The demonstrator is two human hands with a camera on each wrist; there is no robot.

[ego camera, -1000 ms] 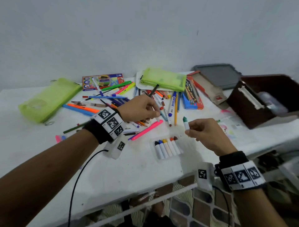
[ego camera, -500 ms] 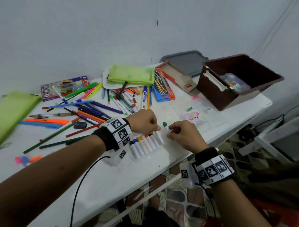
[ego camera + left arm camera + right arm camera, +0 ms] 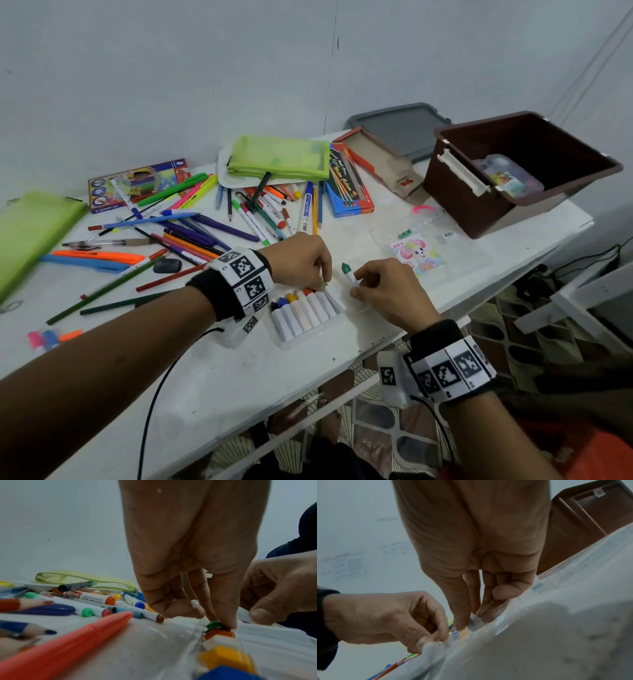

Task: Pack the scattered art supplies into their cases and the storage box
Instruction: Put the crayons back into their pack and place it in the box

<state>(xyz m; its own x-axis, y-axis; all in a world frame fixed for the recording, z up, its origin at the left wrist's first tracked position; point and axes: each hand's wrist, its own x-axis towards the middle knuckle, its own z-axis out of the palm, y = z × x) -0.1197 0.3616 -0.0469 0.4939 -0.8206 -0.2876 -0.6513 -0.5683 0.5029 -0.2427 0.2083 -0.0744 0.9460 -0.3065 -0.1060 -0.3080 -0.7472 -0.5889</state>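
One green-tipped white crayon (image 3: 348,273), right hand (image 3: 387,291) grip, tilted

A room in a home, used as a craft corner

A white table (image 3: 239,377) against a bare painted wall (image 3: 171,68) holds loose pens, pencils and pouches; patterned floor tiles (image 3: 376,428) show below, a sheet on the wall reads "LIVING ROOM" (image 3: 387,519), and a brown plastic storage box (image 3: 455,202) sits at the table's end
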